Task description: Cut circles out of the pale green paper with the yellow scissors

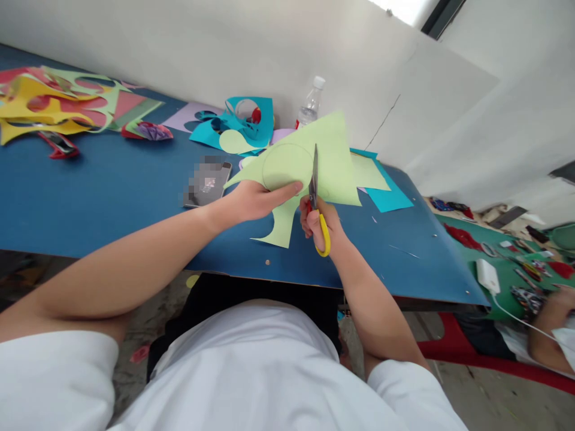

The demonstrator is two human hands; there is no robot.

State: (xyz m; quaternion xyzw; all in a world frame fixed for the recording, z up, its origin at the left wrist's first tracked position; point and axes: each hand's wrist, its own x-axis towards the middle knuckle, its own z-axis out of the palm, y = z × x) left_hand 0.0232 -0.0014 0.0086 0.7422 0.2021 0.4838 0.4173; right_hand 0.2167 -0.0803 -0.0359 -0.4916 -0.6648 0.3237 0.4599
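Observation:
A sheet of light green paper (pixel 335 158) with a drawn circle is pinched in my left hand (pixel 265 197), thumb on top and the other fingers beneath. My right hand (pixel 326 221) is closed round the yellow handle of a pair of scissors (pixel 322 236). Their blades point up and away from me, across the paper at the right side of the circle. Part of the paper hangs below my hands, with a curved edge. Behind it lie a cut light green round piece (pixel 236 142) and a blue sheet with holes (pixel 260 114).
Near my left forearm lies a phone (pixel 209 184). A plastic bottle (pixel 311 105) stands by the wall. Colourful paper offcuts (pixel 45 105) heap at the far left of the blue table (pixel 121 203). At the right, another person's arm (pixel 550 323) is beside a green table (pixel 507 269).

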